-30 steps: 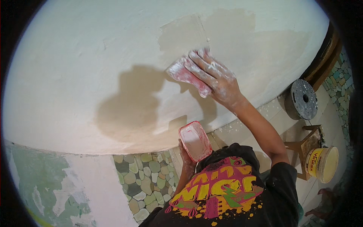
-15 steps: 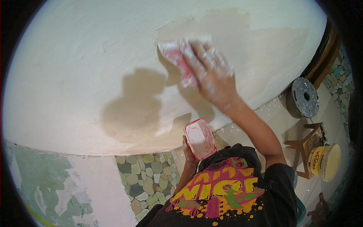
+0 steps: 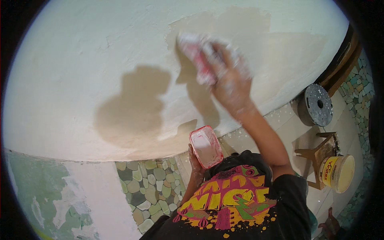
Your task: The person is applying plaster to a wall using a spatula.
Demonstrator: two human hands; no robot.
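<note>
While the raised right hand (image 3: 232,80) has its fingers (image 3: 226,60) round a pink pad (image 3: 196,58) at twelve o'clock, the left hand (image 3: 195,163) cups a red tub (image 3: 216,152) at five; lettering (image 3: 329,171) marks a bucket (image 3: 345,176) at four.

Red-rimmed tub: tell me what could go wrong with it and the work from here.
The tub is open, with pale material inside, and only the left hand holds it; a tilt could spill some. It appears close to the dark shirt, so its smeared rim might mark the fabric. The right hand, smeared white, might lose its grip on the pink tool.
</note>
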